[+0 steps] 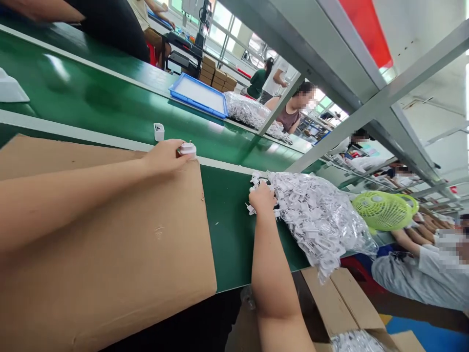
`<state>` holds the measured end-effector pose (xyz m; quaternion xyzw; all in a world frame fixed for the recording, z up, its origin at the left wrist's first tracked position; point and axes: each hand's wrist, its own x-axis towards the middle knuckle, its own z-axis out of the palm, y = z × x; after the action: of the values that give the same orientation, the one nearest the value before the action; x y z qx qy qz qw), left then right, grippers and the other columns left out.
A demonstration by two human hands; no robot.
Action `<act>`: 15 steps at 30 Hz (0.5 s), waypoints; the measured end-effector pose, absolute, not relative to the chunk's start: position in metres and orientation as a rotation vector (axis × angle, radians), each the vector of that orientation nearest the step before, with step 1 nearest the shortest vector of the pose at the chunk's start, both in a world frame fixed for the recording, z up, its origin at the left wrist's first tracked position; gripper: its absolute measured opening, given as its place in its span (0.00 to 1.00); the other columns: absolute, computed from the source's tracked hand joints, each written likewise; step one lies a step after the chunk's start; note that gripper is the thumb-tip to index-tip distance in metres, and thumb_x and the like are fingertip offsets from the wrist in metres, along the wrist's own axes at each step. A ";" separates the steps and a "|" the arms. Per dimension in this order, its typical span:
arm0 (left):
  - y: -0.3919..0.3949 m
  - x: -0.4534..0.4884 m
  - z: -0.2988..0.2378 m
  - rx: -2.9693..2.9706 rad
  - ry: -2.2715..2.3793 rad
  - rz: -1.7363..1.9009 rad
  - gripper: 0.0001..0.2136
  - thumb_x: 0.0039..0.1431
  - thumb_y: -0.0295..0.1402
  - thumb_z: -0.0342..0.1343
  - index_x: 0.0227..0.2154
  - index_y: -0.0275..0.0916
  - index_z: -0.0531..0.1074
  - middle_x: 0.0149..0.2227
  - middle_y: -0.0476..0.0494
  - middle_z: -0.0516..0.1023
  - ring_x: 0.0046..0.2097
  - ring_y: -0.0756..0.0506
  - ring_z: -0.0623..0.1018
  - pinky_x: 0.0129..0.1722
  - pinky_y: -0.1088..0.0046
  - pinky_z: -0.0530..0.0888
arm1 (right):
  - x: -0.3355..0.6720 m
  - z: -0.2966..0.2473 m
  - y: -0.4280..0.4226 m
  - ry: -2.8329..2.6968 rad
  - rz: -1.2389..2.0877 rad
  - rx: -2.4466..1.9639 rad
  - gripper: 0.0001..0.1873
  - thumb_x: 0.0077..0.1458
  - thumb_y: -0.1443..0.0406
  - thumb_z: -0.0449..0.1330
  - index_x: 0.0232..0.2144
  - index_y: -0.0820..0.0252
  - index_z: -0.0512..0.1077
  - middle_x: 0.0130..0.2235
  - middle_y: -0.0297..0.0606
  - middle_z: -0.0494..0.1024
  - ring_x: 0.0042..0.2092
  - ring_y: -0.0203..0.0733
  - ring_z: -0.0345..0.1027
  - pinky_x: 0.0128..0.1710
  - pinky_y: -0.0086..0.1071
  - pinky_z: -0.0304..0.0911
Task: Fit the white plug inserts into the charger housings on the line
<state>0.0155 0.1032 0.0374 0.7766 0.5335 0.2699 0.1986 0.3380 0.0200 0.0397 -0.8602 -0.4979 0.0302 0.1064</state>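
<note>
My left hand (166, 155) is closed around a white power adapter (188, 149), holding it at the far right corner of a brown cardboard sheet (146, 244). Just beyond that hand, another white adapter housing (159, 132) with a dark opening stands on the green bench. My right hand (263, 196) is among small white plastic parts (253, 181) at the mouth of a clear bag (315, 210) full of them. Its fingers are curled, and whatever lies between them is hidden.
A green conveyor (110, 98) runs beyond a pale rail. On its far side are a blue tray (200, 95) and another bag of white parts (249, 110). A green fan (383, 210) stands right of the near bag. Open cartons (340, 298) sit below. Several people work around.
</note>
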 end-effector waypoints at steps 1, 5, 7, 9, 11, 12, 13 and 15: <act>0.119 0.020 0.037 2.201 1.514 0.754 0.24 0.70 0.50 0.54 0.56 0.35 0.75 0.52 0.37 0.81 0.46 0.41 0.77 0.46 0.66 0.70 | 0.339 0.038 0.021 -1.468 0.097 -2.532 0.25 0.65 0.72 0.55 0.63 0.70 0.70 0.65 0.64 0.74 0.68 0.70 0.65 0.65 0.61 0.59; 0.177 0.036 0.027 2.164 1.697 0.766 0.18 0.66 0.43 0.57 0.50 0.34 0.76 0.50 0.33 0.82 0.48 0.36 0.79 0.44 0.64 0.70 | 0.341 0.032 0.022 -1.523 0.095 -2.508 0.25 0.61 0.77 0.55 0.59 0.64 0.75 0.60 0.57 0.79 0.66 0.65 0.69 0.65 0.56 0.60; 0.194 0.041 0.022 2.107 1.793 0.768 0.16 0.64 0.40 0.59 0.49 0.34 0.77 0.50 0.31 0.82 0.50 0.34 0.80 0.46 0.64 0.72 | 0.343 0.032 0.022 -1.539 0.107 -2.473 0.26 0.60 0.77 0.57 0.59 0.62 0.76 0.58 0.56 0.80 0.64 0.65 0.71 0.63 0.54 0.63; 0.199 0.041 0.023 2.067 1.862 0.780 0.17 0.62 0.38 0.60 0.49 0.33 0.77 0.50 0.30 0.82 0.50 0.33 0.80 0.48 0.63 0.73 | 0.342 0.033 0.022 -1.546 0.116 -2.422 0.26 0.60 0.77 0.57 0.58 0.62 0.76 0.57 0.54 0.80 0.62 0.63 0.73 0.62 0.51 0.64; 0.196 0.034 0.029 2.073 1.886 0.835 0.21 0.61 0.38 0.61 0.54 0.32 0.76 0.53 0.31 0.81 0.53 0.34 0.78 0.54 0.63 0.73 | 0.337 0.035 0.022 -1.530 0.106 -2.357 0.24 0.62 0.76 0.56 0.58 0.63 0.75 0.59 0.55 0.78 0.62 0.60 0.73 0.62 0.49 0.64; 0.193 0.027 0.033 2.084 1.894 0.886 0.25 0.62 0.39 0.60 0.59 0.32 0.74 0.56 0.32 0.79 0.55 0.35 0.77 0.57 0.62 0.72 | 0.334 0.036 0.023 -1.516 0.085 -2.325 0.24 0.64 0.75 0.54 0.60 0.63 0.73 0.61 0.56 0.76 0.62 0.58 0.73 0.62 0.46 0.65; 0.190 0.018 0.037 2.080 1.919 0.951 0.27 0.64 0.40 0.58 0.63 0.32 0.71 0.58 0.33 0.77 0.57 0.35 0.75 0.60 0.59 0.71 | 0.330 0.036 0.024 -1.498 0.065 -2.278 0.24 0.66 0.73 0.53 0.62 0.64 0.70 0.63 0.57 0.73 0.63 0.55 0.72 0.62 0.44 0.65; 0.190 -0.005 0.041 2.001 2.042 1.098 0.30 0.65 0.44 0.55 0.66 0.31 0.67 0.60 0.32 0.73 0.60 0.32 0.71 0.64 0.49 0.69 | 0.322 0.035 0.025 -1.454 0.083 -2.105 0.24 0.69 0.68 0.55 0.65 0.66 0.65 0.64 0.59 0.71 0.63 0.52 0.71 0.61 0.42 0.66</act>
<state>-0.0055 0.1902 0.0412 0.6528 0.6663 0.3581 0.0396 0.3216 0.0253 0.0346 -0.7878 -0.5442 0.0309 0.2868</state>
